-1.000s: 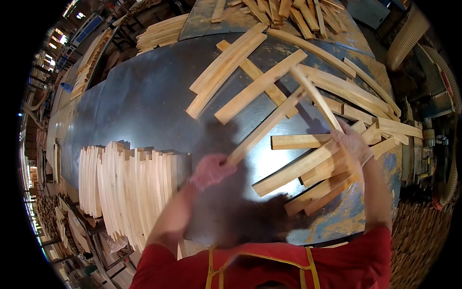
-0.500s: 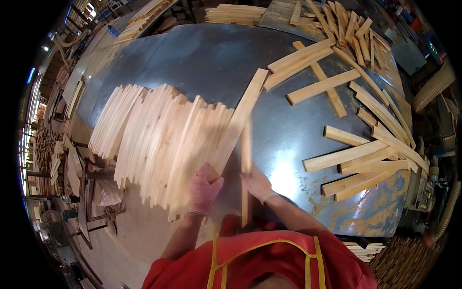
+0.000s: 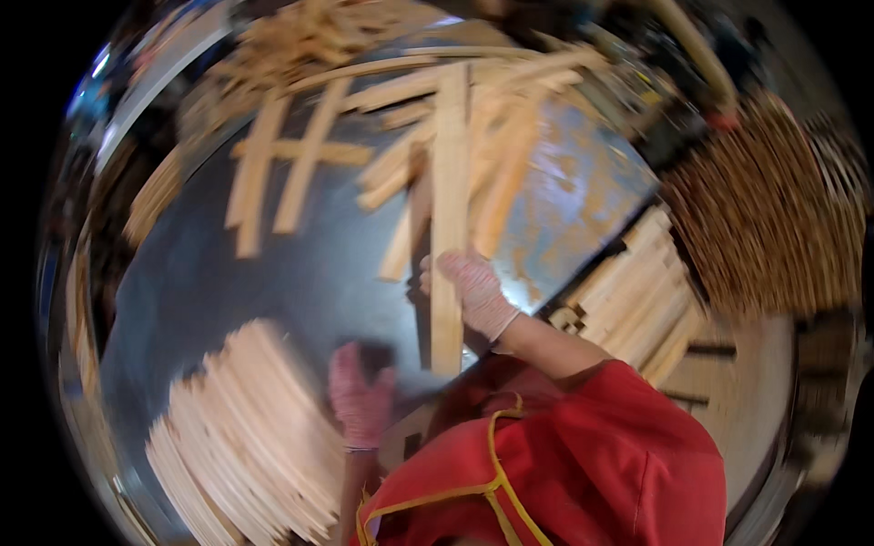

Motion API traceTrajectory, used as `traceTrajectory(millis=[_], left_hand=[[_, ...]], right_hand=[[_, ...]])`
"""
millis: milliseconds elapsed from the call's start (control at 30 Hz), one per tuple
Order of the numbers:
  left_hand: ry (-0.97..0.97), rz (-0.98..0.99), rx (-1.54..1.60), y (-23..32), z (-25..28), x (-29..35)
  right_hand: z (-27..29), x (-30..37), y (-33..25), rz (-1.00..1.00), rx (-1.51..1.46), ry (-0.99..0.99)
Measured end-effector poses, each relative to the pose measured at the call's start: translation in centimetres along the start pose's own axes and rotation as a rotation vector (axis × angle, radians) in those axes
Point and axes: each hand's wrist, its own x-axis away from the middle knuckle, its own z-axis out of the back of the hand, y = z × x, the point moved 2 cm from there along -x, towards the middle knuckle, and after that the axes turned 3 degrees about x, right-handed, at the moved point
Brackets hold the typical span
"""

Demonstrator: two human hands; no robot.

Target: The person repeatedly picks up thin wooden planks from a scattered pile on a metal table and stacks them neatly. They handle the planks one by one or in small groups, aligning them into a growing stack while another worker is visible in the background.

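Observation:
My right hand (image 3: 477, 293), in a pale knit glove, grips a long flat wooden board (image 3: 449, 173) near its lower half, the thumb across its face. The board's far end reaches over a loose pile of boards (image 3: 496, 155) on the dark metal tabletop (image 3: 209, 264). To the left, my left hand (image 3: 362, 393) in a pink glove is open, thumb apart from the fingers, holding nothing. It is just right of a row of pale wooden slats (image 3: 246, 428) lying side by side. Motion blurs much of the picture.
Two boards (image 3: 257, 173) and a third (image 3: 312, 155) lie over a crosspiece at the far left. A heap of sticks (image 3: 309, 41) is beyond. Stacked pale timber (image 3: 628, 291) lies beside the table's right edge, with a tall brown wood stack (image 3: 760, 209) further right.
My view has swung right. The right hand now holds its board over the loose pile. My left hand has come away from the slat at the row's right end.

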Motion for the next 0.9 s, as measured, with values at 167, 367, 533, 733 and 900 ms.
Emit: traceTrajectory(millis=[167, 367, 533, 733, 900], left_hand=[[-0.021, 0.032, -0.062, -0.6, -1.2, -10.3], [0.007, -0.094, -0.278, 1.1, -5.2, -27.2], [-0.080, -0.025, -0.435, 1.9, -7.1, -33.0], [-0.182, 0.136, -0.685, -6.5, -5.3, -33.8], [-0.236, 0.137, -0.878, -2.7, 3.8, -30.7]], right_hand=[[26.9, 3.3, -9.5, 0.339, 1.762, 0.745], [48.4, 18.2, -14.4, -1.118, 2.235, 0.768], [45.3, 13.9, -13.4, -0.150, 1.124, 1.480], [24.8, -9.0, -23.7, 0.478, 1.860, 0.528], [12.1, -29.1, -22.3, 1.064, 2.336, -0.052]])
